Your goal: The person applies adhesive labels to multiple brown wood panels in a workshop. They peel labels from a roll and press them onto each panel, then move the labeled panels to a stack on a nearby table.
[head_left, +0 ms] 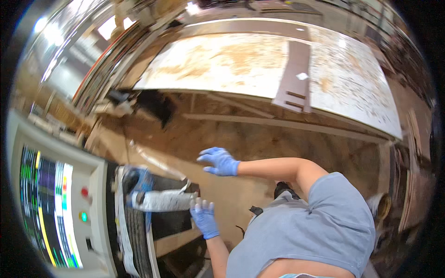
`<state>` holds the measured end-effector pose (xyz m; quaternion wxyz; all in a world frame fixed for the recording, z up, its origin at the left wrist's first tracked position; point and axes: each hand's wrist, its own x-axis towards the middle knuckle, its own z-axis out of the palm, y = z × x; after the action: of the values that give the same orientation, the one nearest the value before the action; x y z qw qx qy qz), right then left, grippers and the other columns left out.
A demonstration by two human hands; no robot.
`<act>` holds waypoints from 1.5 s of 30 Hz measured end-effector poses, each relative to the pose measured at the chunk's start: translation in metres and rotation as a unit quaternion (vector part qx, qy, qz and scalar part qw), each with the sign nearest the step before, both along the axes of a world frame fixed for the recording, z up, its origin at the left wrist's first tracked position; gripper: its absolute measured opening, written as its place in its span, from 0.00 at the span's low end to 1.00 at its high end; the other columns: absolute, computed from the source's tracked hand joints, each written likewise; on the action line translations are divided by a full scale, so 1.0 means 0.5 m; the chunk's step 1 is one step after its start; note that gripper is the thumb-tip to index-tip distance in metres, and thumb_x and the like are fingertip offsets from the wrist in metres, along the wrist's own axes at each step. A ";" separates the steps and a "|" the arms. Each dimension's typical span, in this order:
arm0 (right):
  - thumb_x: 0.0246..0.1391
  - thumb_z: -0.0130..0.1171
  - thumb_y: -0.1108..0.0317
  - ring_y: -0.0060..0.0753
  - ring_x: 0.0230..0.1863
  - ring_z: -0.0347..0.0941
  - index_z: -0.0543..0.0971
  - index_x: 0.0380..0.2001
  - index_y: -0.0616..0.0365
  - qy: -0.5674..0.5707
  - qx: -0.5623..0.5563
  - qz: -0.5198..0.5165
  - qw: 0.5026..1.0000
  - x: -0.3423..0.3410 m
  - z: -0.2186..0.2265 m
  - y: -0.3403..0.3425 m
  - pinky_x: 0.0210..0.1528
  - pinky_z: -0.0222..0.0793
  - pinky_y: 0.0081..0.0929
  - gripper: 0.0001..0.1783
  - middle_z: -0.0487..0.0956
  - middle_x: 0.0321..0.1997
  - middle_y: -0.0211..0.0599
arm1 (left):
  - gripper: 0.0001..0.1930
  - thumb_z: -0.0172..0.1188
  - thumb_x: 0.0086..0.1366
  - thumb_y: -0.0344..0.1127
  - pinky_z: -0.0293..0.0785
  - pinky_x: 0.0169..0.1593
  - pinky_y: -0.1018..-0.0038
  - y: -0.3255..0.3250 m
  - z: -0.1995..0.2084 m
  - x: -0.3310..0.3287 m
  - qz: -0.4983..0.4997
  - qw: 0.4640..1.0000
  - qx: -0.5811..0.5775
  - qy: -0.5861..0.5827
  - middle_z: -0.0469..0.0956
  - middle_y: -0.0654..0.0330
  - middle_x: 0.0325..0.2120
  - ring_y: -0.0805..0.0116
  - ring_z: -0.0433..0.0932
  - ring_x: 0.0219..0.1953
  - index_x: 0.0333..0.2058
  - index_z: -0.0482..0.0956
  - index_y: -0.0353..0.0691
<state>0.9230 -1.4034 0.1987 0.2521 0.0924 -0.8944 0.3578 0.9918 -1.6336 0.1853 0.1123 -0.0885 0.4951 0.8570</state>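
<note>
My left hand [204,218], in a blue glove, is at the right end of a white, tube-like thing in wrapping [164,201]. Its fingers are stretched out and lie close to that end; whether they touch it I cannot tell. Farther forward, my right hand [221,162], gloved in blue too, hangs over the floor with its fingers apart and nothing in them. The wrapped thing lies across a dark shelf [169,222], beside crumpled blue plastic [143,178]. A pale strip or cord [157,163] runs from near its right end toward the far left.
At the left stands a grey control cabinet [95,185] with a lit screen [48,208] and buttons. A dark keyboard-like strip [136,245] sits beside it. Ahead is a large white table [208,78] strewn with wood dust, bearing a brown notched board [295,74].
</note>
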 end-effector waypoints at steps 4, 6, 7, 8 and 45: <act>0.48 0.54 0.50 0.44 0.57 0.64 0.74 0.48 0.51 -0.222 -0.042 -0.205 0.952 0.234 -0.122 0.298 0.58 0.59 0.37 0.26 0.71 0.53 0.44 | 0.24 0.55 0.62 0.39 0.72 0.46 0.70 0.235 -0.057 -0.011 -0.234 0.970 -0.063 -0.029 0.66 0.59 0.52 0.68 0.69 0.49 0.56 0.61 0.45; 0.49 0.52 0.48 0.43 0.58 0.64 0.72 0.51 0.52 -0.318 -0.120 -0.282 0.897 0.386 -0.154 0.390 0.59 0.58 0.36 0.28 0.70 0.55 0.43 | 0.24 0.55 0.63 0.40 0.71 0.46 0.72 0.336 -0.074 0.005 -0.327 0.938 -0.115 -0.019 0.66 0.59 0.52 0.68 0.69 0.50 0.56 0.62 0.45; 0.50 0.51 0.47 0.43 0.58 0.64 0.71 0.51 0.52 -0.327 -0.136 -0.316 0.880 0.456 -0.186 0.429 0.59 0.58 0.35 0.29 0.70 0.56 0.43 | 0.22 0.54 0.63 0.39 0.69 0.49 0.73 0.385 -0.088 0.002 -0.355 0.925 -0.136 -0.009 0.66 0.59 0.53 0.69 0.68 0.51 0.55 0.63 0.45; 0.50 0.51 0.47 0.43 0.58 0.64 0.71 0.52 0.53 -0.345 -0.172 -0.349 0.854 0.521 -0.216 0.468 0.59 0.58 0.34 0.30 0.69 0.56 0.43 | 0.22 0.55 0.63 0.38 0.68 0.50 0.73 0.440 -0.099 -0.001 -0.372 0.917 -0.147 0.012 0.66 0.59 0.53 0.69 0.68 0.51 0.55 0.63 0.44; 0.39 0.69 0.53 0.36 0.55 0.64 0.66 0.55 0.62 -0.204 -0.592 -0.501 0.598 0.961 -0.229 0.820 0.56 0.60 0.29 0.41 0.68 0.55 0.42 | 0.19 0.56 0.59 0.51 0.66 0.26 0.75 1.299 -0.328 0.155 -0.706 0.685 -0.166 -0.069 0.69 0.66 0.28 0.73 0.69 0.24 0.44 0.63 0.51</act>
<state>1.4033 -0.9937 0.0843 0.2020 -0.6146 -0.4208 0.6359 1.0694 -0.9839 0.0215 0.7012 0.2109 0.5365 0.4196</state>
